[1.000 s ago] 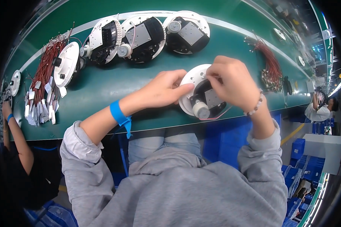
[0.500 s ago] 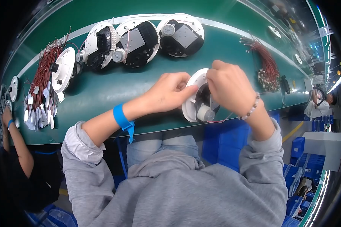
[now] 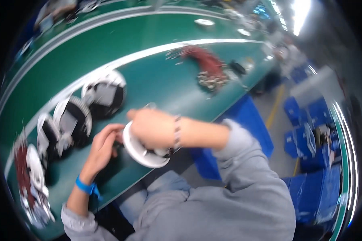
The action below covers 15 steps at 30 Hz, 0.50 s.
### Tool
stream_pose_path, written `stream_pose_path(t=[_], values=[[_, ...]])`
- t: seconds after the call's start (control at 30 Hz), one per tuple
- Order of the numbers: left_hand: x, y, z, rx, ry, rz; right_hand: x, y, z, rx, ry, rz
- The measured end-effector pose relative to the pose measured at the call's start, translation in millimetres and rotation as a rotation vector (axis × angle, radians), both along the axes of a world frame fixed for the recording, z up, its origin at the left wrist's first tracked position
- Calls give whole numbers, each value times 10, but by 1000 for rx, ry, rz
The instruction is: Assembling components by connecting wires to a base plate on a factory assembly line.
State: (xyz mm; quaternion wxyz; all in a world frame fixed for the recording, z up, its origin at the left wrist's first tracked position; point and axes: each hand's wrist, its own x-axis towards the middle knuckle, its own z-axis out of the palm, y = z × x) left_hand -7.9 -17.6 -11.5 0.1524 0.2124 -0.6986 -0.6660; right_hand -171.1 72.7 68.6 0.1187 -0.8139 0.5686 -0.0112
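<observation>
A white round housing (image 3: 142,157) with dark parts inside is tilted over the near edge of the bench, between my hands. My left hand (image 3: 100,150), with a blue band on the wrist, has its curled fingertips at the left rim of the housing. Across the top of it lies my right hand (image 3: 155,127), wearing a bead bracelet. Its fingers are closed and bent down into the housing; blur and the hand itself hide what they grip. A small grey-white cylinder, maybe a motor (image 3: 161,152), shows under the right palm.
Several similar white-and-black round units (image 3: 106,94) stand along the left of the green bench (image 3: 149,80). Red wire bundles lie at far left (image 3: 22,168) and ahead (image 3: 205,66). Blue bins (image 3: 249,132) are on the floor at right.
The view has swung to the right, so the bench slants and its things sit further left. My right hand has turned and now covers more of the housing. The picture is blurrier.
</observation>
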Motion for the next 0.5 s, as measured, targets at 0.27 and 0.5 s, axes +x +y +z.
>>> stream_pose_path(t=[0.27, 0.5], values=[[-152, 104, -50, 149, 35, -123, 138, 86, -198, -412, 59, -31], [-191, 22, -297, 273, 19, -17, 23, -39, -233, -426, -130, -103]])
